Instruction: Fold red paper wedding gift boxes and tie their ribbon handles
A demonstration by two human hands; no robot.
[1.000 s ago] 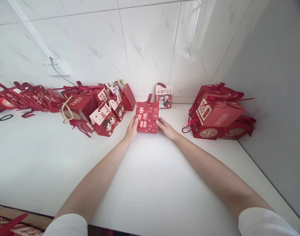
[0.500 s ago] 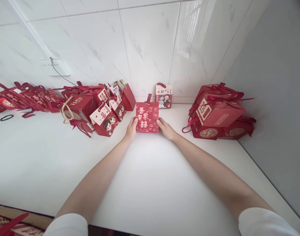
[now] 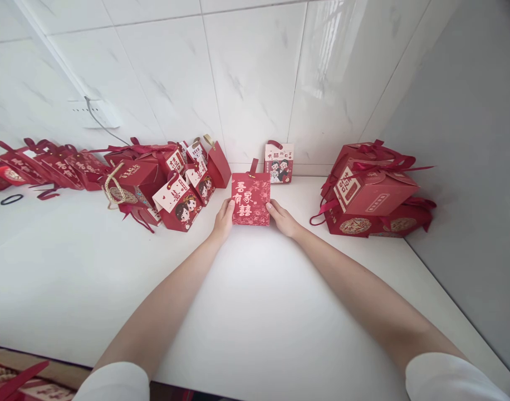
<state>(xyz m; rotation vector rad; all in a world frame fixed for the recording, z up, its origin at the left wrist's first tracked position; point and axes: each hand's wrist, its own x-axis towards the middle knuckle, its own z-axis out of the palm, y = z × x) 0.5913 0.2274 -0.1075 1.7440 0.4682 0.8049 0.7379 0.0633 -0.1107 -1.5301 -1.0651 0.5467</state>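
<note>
A red box with white characters and a pale floral print stands upright in front of me, a red ribbon loop at its top. My left hand grips its left side, and my right hand grips its right side, thumbs toward the front. Behind it, slightly right, a small box with a cartoon couple stands near the wall. To the left of my left hand are a box with two cartoon faces and a plain red box with a gold loop.
Large red ribboned boxes are stacked at the right by the grey panel. More red boxes crowd the left, with flatter ones beyond. A black loop lies far left on the white table. A cable hangs from a wall socket.
</note>
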